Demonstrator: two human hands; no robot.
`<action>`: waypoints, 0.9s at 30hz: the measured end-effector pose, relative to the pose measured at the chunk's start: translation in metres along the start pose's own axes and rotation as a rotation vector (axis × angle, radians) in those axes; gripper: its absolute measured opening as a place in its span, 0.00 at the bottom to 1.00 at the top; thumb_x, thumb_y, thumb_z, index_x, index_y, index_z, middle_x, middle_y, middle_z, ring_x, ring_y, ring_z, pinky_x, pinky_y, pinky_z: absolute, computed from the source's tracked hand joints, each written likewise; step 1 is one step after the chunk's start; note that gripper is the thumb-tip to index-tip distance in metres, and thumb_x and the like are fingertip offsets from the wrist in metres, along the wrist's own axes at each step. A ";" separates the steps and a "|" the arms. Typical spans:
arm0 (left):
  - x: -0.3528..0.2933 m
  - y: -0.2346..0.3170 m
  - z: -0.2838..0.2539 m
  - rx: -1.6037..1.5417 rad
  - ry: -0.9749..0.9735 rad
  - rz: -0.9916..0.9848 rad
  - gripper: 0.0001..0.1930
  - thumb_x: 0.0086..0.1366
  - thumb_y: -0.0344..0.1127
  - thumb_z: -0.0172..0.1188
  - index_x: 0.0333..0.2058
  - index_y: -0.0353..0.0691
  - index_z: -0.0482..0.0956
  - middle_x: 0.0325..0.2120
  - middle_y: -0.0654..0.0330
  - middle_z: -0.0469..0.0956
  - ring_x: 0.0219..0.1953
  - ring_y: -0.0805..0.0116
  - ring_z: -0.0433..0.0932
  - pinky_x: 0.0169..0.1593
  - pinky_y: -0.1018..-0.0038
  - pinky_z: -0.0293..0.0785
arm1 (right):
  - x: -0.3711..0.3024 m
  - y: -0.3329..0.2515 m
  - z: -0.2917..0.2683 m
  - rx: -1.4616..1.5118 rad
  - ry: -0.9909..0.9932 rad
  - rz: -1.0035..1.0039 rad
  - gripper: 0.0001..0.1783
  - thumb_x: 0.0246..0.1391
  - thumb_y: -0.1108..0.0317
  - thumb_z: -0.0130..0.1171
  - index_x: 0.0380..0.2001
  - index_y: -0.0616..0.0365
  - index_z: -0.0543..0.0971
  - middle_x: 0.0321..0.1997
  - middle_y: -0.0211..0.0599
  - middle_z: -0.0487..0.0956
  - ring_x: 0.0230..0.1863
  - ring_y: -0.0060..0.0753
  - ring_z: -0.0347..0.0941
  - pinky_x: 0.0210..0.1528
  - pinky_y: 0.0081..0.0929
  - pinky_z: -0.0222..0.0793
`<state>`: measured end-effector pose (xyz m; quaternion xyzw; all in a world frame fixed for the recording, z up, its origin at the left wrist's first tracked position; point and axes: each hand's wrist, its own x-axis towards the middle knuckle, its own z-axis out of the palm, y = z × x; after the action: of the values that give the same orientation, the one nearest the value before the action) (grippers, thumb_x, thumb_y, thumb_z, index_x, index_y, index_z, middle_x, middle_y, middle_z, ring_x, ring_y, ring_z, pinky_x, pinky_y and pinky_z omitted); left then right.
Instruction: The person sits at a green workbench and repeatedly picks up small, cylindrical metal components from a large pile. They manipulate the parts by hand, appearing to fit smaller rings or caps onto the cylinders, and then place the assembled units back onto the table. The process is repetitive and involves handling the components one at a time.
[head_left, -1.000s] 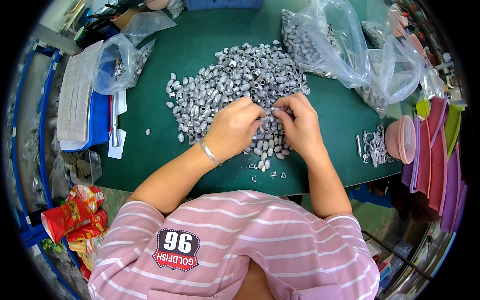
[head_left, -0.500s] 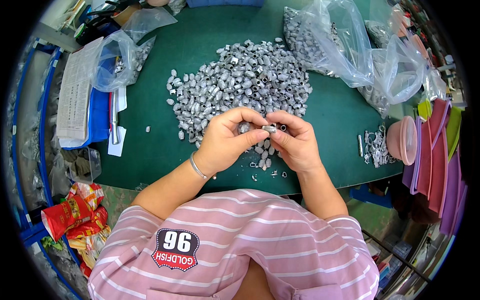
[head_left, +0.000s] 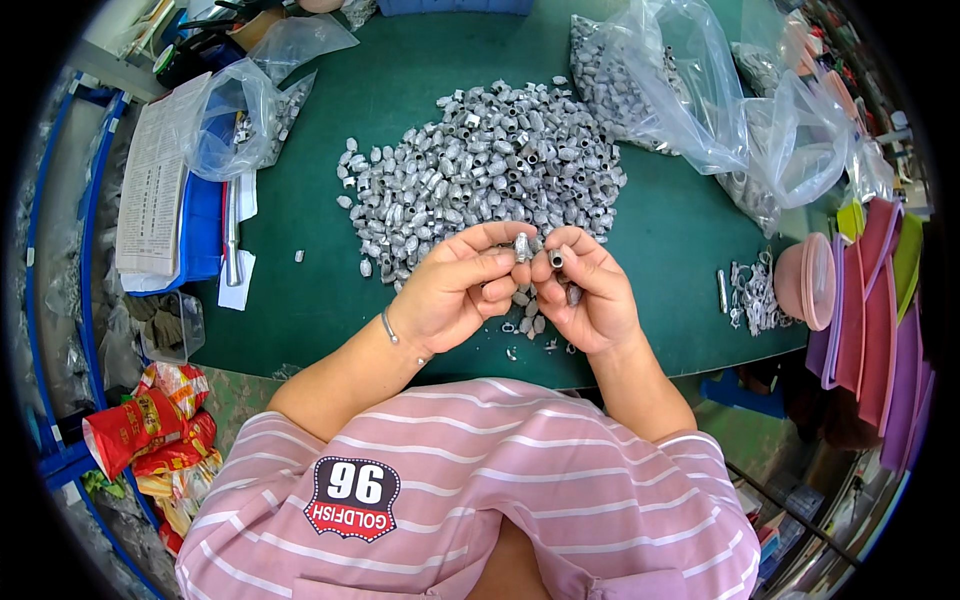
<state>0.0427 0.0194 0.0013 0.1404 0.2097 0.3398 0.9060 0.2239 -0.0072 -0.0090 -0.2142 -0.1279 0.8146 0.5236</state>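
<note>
Between the thumb and finger of my left hand (head_left: 450, 287) is a small ribbed grey metal bead (head_left: 522, 247), held upright. My right hand (head_left: 596, 300) pinches a hollow metal bead (head_left: 556, 258), its dark open end showing. Another grey bead (head_left: 573, 294) rests in the curled fingers of that same hand. The two held beads are close together but apart. Just beyond my hands lies a large heap of similar beads (head_left: 480, 165) on the green table (head_left: 290, 330), with a few loose ones under my fingers.
Clear plastic bags of metal pieces (head_left: 620, 95) stand at the far right. Small metal links (head_left: 755, 295) lie beside a pink tub (head_left: 803, 280). On the left are a printed sheet (head_left: 150, 180), a blue tray (head_left: 203, 230) and a metal rod (head_left: 233, 235).
My hands have turned and drawn slightly apart. The piece pinched between both hands before is no longer shared; each hand now shows a bead of its own.
</note>
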 end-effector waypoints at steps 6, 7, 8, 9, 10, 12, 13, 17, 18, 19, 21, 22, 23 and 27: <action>-0.004 0.008 0.009 -0.061 0.066 0.043 0.04 0.60 0.30 0.53 0.33 0.39 0.70 0.24 0.62 0.71 0.21 0.79 0.64 0.21 0.86 0.59 | -0.002 -0.016 -0.007 -0.111 -0.094 -0.162 0.06 0.57 0.67 0.49 0.29 0.58 0.69 0.25 0.41 0.75 0.17 0.22 0.66 0.15 0.14 0.58; -0.002 0.011 0.005 0.071 0.098 0.073 0.04 0.59 0.30 0.54 0.31 0.39 0.69 0.23 0.63 0.70 0.21 0.79 0.64 0.21 0.86 0.59 | -0.002 -0.022 -0.011 -0.239 -0.008 -0.201 0.05 0.56 0.69 0.51 0.30 0.58 0.71 0.23 0.38 0.75 0.15 0.20 0.64 0.13 0.14 0.55; 0.002 0.013 -0.002 0.203 0.130 0.102 0.04 0.57 0.29 0.55 0.29 0.40 0.68 0.21 0.64 0.69 0.21 0.79 0.64 0.20 0.85 0.59 | -0.002 -0.028 -0.010 -0.441 0.158 -0.185 0.04 0.55 0.69 0.53 0.30 0.58 0.73 0.22 0.36 0.75 0.14 0.20 0.64 0.14 0.13 0.55; 0.003 0.014 -0.005 0.335 0.162 0.131 0.05 0.56 0.28 0.56 0.28 0.40 0.68 0.20 0.66 0.68 0.21 0.78 0.63 0.20 0.84 0.58 | -0.002 -0.033 -0.007 -0.642 0.325 -0.166 0.04 0.54 0.70 0.55 0.30 0.59 0.75 0.21 0.35 0.75 0.14 0.19 0.64 0.14 0.12 0.54; 0.005 0.011 0.000 0.566 0.326 0.152 0.07 0.52 0.26 0.60 0.29 0.38 0.72 0.19 0.67 0.67 0.20 0.77 0.64 0.21 0.82 0.60 | 0.002 -0.032 -0.006 -0.928 0.417 -0.250 0.06 0.50 0.71 0.59 0.31 0.61 0.77 0.20 0.34 0.75 0.16 0.22 0.67 0.17 0.15 0.60; 0.015 0.006 -0.003 1.224 0.242 0.467 0.08 0.51 0.26 0.61 0.31 0.38 0.74 0.18 0.67 0.66 0.20 0.77 0.64 0.21 0.81 0.61 | 0.012 -0.030 -0.014 -1.409 0.325 -0.507 0.07 0.48 0.71 0.60 0.32 0.61 0.77 0.20 0.37 0.75 0.19 0.27 0.70 0.21 0.20 0.64; 0.020 0.004 -0.004 1.550 0.187 0.629 0.09 0.50 0.26 0.62 0.32 0.38 0.75 0.18 0.67 0.65 0.20 0.77 0.64 0.22 0.81 0.61 | 0.015 -0.029 -0.015 -1.646 0.265 -0.639 0.08 0.47 0.71 0.61 0.33 0.61 0.77 0.20 0.38 0.75 0.20 0.29 0.71 0.23 0.22 0.66; 0.034 -0.005 -0.002 1.978 0.074 0.802 0.13 0.47 0.26 0.63 0.34 0.39 0.77 0.22 0.58 0.69 0.24 0.60 0.73 0.27 0.69 0.70 | 0.021 -0.026 -0.007 -1.928 0.334 -0.528 0.09 0.45 0.70 0.59 0.33 0.58 0.78 0.29 0.42 0.76 0.31 0.46 0.73 0.35 0.34 0.70; 0.033 -0.007 0.001 2.013 0.105 0.744 0.13 0.45 0.25 0.63 0.33 0.39 0.76 0.25 0.56 0.69 0.27 0.54 0.73 0.30 0.65 0.71 | 0.020 -0.028 -0.004 -1.938 0.345 -0.475 0.09 0.46 0.70 0.58 0.34 0.57 0.78 0.32 0.41 0.76 0.34 0.48 0.73 0.37 0.37 0.69; 0.034 -0.007 0.000 1.996 0.103 0.758 0.13 0.45 0.25 0.63 0.33 0.39 0.76 0.24 0.56 0.69 0.27 0.55 0.73 0.29 0.65 0.71 | 0.019 -0.028 -0.004 -1.940 0.313 -0.481 0.09 0.45 0.70 0.58 0.34 0.57 0.77 0.32 0.41 0.75 0.35 0.48 0.73 0.36 0.38 0.69; 0.035 -0.007 -0.002 1.963 0.099 0.785 0.13 0.45 0.24 0.64 0.32 0.39 0.75 0.24 0.56 0.69 0.26 0.56 0.73 0.28 0.66 0.70 | 0.018 -0.029 -0.004 -1.943 0.247 -0.492 0.10 0.44 0.72 0.58 0.34 0.57 0.77 0.32 0.41 0.74 0.35 0.47 0.73 0.35 0.38 0.69; 0.035 -0.007 -0.003 1.912 0.089 0.807 0.13 0.45 0.24 0.64 0.32 0.39 0.75 0.23 0.57 0.69 0.25 0.58 0.73 0.28 0.68 0.70 | 0.017 -0.029 -0.005 -1.927 0.241 -0.495 0.10 0.44 0.72 0.59 0.34 0.57 0.76 0.32 0.41 0.74 0.34 0.47 0.72 0.35 0.38 0.69; 0.033 -0.007 -0.004 1.860 0.079 0.828 0.13 0.45 0.24 0.65 0.32 0.38 0.75 0.23 0.57 0.69 0.24 0.60 0.72 0.27 0.69 0.69 | 0.015 -0.028 -0.006 -1.910 0.233 -0.498 0.11 0.43 0.73 0.59 0.34 0.57 0.76 0.32 0.41 0.74 0.34 0.47 0.72 0.34 0.37 0.69; 0.023 -0.004 -0.004 1.709 0.078 0.778 0.13 0.45 0.24 0.66 0.31 0.38 0.75 0.23 0.61 0.69 0.23 0.68 0.70 0.26 0.76 0.66 | 0.012 -0.025 -0.011 -1.801 0.213 -0.521 0.12 0.41 0.77 0.60 0.33 0.58 0.75 0.29 0.39 0.72 0.30 0.41 0.71 0.32 0.30 0.68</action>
<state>0.0586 0.0330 -0.0103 0.8066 0.3566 0.3543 0.3109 0.2447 0.0142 -0.0106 -0.5763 -0.7045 0.2428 0.3355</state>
